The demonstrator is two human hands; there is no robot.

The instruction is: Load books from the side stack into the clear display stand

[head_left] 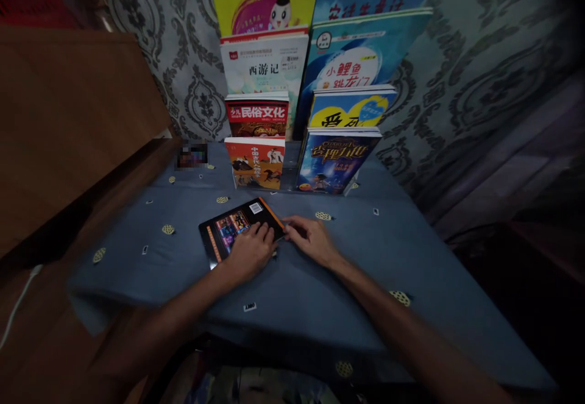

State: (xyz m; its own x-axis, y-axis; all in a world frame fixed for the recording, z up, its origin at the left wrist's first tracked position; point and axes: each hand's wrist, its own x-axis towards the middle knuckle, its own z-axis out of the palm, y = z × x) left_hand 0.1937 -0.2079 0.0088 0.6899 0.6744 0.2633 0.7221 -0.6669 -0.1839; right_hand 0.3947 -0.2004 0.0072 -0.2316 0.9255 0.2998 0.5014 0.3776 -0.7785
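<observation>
A dark book [223, 233] with an orange strip, small colour pictures and a white barcode label lies flat and slanted on the blue cloth. My left hand [253, 247] rests palm down on its near right part, fingers stretched over the cover. At the book's right corner, my right hand [313, 239] has thumb and forefinger closed on the edge; its other fingers are curled and partly hidden. Just behind stands a tiered clear rack [290, 178] of upright books, with an orange book [256, 163] at front left and a dark blue book [337, 161] at front right.
The blue tablecloth [159, 276] with yellow pineapple prints covers the table. Behind the rack is a patterned curtain [192, 56]. A wooden panel [68, 124] stands on the left, with a white cable [21, 306] below it. A small pixelated object [192, 156] lies at the back left.
</observation>
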